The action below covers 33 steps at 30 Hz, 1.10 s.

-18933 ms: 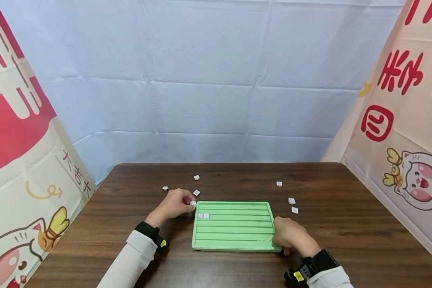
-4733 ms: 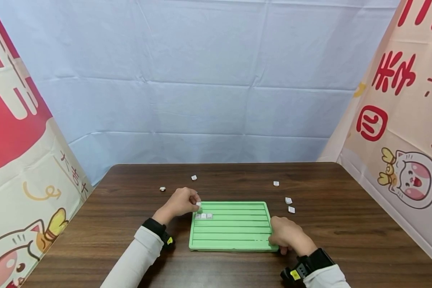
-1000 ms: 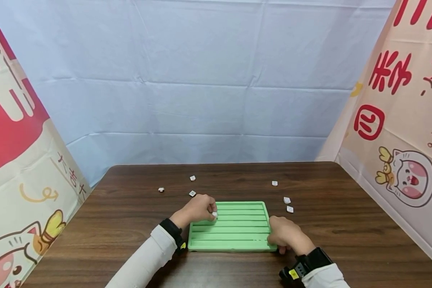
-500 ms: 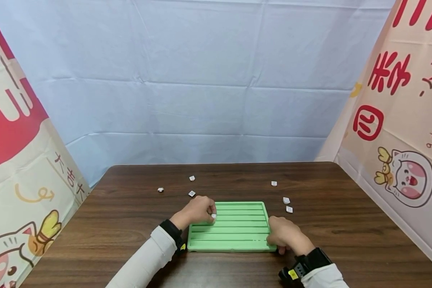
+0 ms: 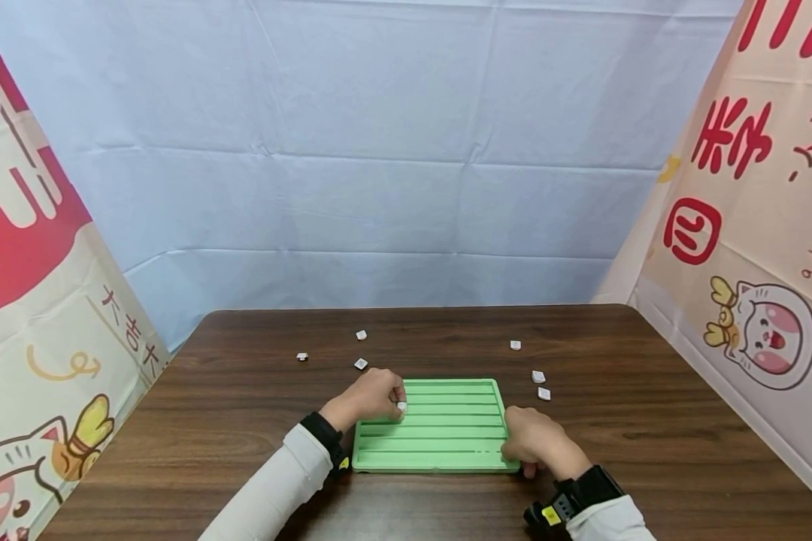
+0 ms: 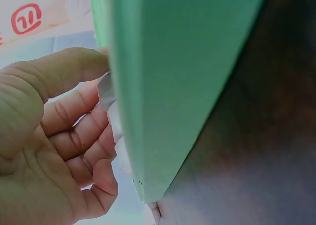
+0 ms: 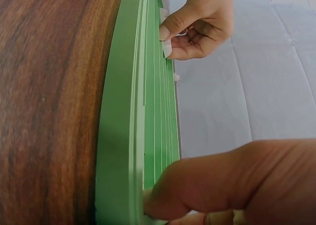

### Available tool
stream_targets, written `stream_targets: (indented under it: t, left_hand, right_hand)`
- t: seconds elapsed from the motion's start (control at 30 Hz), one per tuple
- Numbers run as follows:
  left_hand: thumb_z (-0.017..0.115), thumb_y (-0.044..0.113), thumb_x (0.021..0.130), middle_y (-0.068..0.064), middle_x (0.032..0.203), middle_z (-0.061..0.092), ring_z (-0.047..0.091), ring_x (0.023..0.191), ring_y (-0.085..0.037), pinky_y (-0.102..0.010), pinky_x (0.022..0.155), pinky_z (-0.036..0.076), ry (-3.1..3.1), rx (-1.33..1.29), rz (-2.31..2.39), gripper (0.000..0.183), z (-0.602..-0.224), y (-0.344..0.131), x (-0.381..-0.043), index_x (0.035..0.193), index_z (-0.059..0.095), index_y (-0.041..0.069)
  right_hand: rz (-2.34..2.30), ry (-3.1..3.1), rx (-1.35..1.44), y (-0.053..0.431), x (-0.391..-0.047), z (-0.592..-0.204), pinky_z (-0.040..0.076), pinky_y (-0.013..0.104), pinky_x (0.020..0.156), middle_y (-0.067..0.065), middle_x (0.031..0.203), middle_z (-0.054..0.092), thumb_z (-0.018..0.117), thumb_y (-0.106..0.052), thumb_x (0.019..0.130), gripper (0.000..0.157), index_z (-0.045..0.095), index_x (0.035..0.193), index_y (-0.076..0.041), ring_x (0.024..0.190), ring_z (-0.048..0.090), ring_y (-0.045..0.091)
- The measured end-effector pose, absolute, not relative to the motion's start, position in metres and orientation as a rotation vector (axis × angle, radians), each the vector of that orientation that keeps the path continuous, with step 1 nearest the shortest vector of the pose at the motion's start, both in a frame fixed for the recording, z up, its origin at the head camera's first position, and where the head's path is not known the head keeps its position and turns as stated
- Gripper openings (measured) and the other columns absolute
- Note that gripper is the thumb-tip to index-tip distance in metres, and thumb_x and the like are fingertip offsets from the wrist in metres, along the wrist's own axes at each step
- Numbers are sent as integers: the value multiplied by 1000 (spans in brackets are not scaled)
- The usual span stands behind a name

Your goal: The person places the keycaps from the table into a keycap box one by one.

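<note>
A green ridged board lies flat on the table, its slots running left to right. My left hand reaches over its upper left part and pinches a small white keycap-like tile between thumb and fingers, down at the slots. In the left wrist view, more white tiles sit along the board beside the pinched one; from the head they are hidden under the hand. My right hand grips the board's right edge near the front corner, its thumb on the rim in the right wrist view.
Loose white tiles lie behind the board on the brown wooden table: one just beyond the left hand, a tilted one farther left, another farther back. To the right are more tiles. Cloth hangings enclose the table.
Since about five seconds ago, my left hand has moved right and nearer along the board with a tile, covering the row. The row grew from two to three tiles earlier. Right hand keeps its grip.
</note>
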State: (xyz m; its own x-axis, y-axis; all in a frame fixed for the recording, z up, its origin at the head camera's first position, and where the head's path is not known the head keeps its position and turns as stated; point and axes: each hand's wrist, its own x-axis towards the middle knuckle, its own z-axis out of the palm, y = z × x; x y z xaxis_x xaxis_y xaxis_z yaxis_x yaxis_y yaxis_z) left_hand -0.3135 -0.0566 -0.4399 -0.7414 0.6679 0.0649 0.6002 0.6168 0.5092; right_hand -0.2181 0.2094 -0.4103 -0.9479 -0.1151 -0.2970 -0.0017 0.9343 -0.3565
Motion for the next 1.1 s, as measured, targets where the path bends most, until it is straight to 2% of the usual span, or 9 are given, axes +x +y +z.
stream_targets:
  t: [0.3, 0.47, 0.63, 0.8, 0.97, 1.1]
  left_hand:
    - [72, 8, 80, 5, 77, 56, 53, 72, -8, -28, 65, 46, 2704, 1072, 763, 8, -439, -57, -312, 80, 65, 12]
    - [72, 15, 82, 3, 82, 57, 54, 75, -11, -31, 67, 45, 2782, 1081, 657, 7, -434, -56, -307, 86, 66, 13]
    - [73, 22, 80, -6, 96, 59, 56, 79, -20, -37, 66, 44, 2910, 1119, 560, 23, -423, -54, -299, 100, 68, 12]
    - [74, 27, 80, -8, 107, 57, 56, 83, -22, -41, 68, 44, 2949, 1098, 522, 34, -412, -52, -292, 110, 67, 13]
    - [74, 29, 80, -8, 110, 55, 55, 92, -26, -49, 75, 43, 2944, 1092, 521, 37, -408, -52, -288, 113, 66, 13]
    - [74, 29, 80, -8, 110, 55, 55, 91, -26, -50, 74, 42, 2954, 1088, 512, 36, -408, -53, -287, 111, 66, 14]
  right_hand:
    - [-518, 2771, -84, 210, -218, -410, 35, 26, 36, 10, 50, 53, 59, 2, 73, 12, 49, 69, -5, 37, 53, 20]
    - [-516, 2762, -80, 209, -218, -410, 36, 26, 36, 10, 49, 53, 60, 2, 74, 13, 50, 68, -5, 37, 53, 19]
    - [-517, 2771, -77, 209, -218, -410, 36, 25, 36, 10, 49, 53, 58, 3, 74, 13, 50, 68, -5, 36, 53, 19]
    - [-525, 2784, -90, 209, -217, -410, 35, 26, 36, 10, 48, 53, 58, 3, 74, 13, 51, 67, -4, 36, 53, 19]
    - [-527, 2787, -92, 209, -217, -410, 33, 26, 36, 10, 48, 53, 59, 3, 75, 14, 50, 68, -4, 37, 53, 20]
    - [-521, 2787, -91, 209, -217, -411, 33, 26, 36, 10, 47, 53, 59, 3, 75, 14, 51, 67, -4, 37, 53, 20]
